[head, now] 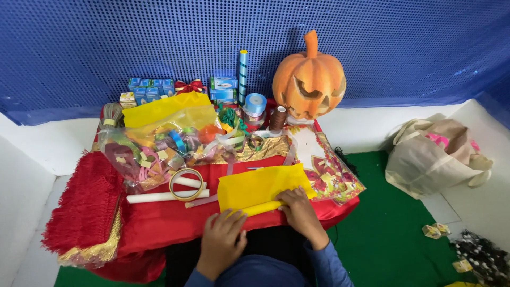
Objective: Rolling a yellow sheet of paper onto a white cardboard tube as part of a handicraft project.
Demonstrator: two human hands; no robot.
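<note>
A sheet of yellow paper (260,187) lies on the red cloth (159,220) at the near edge of the low table, its near edge rolled into a tube. My left hand (222,242) rests fingers-down on the left end of that roll. My right hand (299,211) presses on the right end of the roll, fingers curled over it. A roll of clear tape (186,184) lies just left of the paper, on two white candles (167,196).
A clear bag of ribbons (154,149), a yellow bag (164,109), an orange carved pumpkin (309,79), thread spools, blue boxes (150,89) and a patterned sheet (329,170) crowd the table. Red fringe (85,204) hangs left. A cloth bag (435,154) lies on the green floor at right.
</note>
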